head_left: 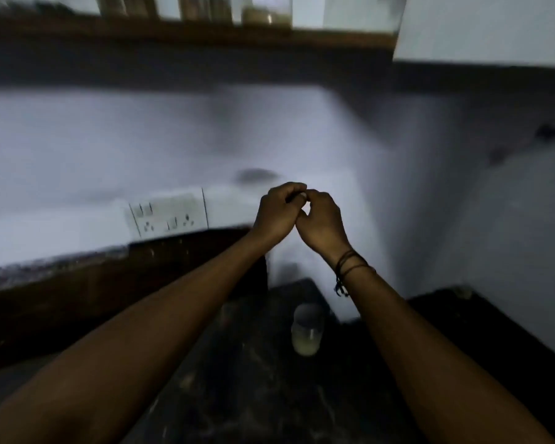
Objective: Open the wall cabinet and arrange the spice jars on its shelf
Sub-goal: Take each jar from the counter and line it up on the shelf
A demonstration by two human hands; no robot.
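Note:
My left hand [276,214] and my right hand [321,223] are raised together in front of the wall, well below the shelf. Their curled fingers touch each other, and I see nothing held between them. The wooden cabinet shelf [186,32] runs along the top edge. On it stand blurred spice jars, one with pale contents [266,15] and darker ones [205,8] to its left. A white cabinet door [484,27] hangs at the top right. One glass jar [306,331] with a little pale powder stands on the dark counter [253,379], below my hands.
A switch and socket plate [169,216] sits on the white wall left of my hands. A dark wooden ledge [77,293] runs along the left. The wall corner is at the right, with a dark surface [481,331] below it. The whole view is blurred.

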